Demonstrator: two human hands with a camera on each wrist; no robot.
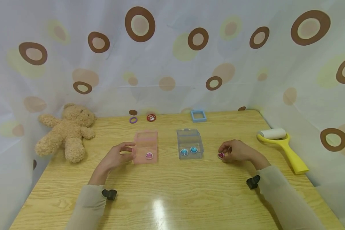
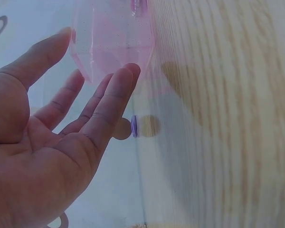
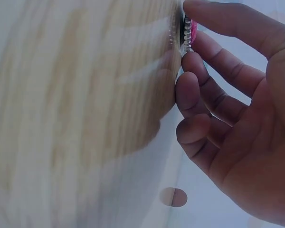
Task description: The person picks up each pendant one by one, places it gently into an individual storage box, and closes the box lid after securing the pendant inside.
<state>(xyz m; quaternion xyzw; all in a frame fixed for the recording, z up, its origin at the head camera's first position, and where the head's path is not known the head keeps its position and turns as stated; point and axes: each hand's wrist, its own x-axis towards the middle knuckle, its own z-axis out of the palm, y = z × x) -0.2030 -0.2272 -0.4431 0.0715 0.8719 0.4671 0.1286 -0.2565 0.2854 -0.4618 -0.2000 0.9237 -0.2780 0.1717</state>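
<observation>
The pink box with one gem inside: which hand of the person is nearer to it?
Left. The left hand touches the pink box at its left edge with open fingers. The right hand is beyond the blue box, pinching a pink gem.

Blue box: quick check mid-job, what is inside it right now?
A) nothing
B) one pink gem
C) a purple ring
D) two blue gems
D: in the head view the clear blue box holds two blue gems side by side near its front edge, while a single pink gem sits in the pink box beside it.
</observation>
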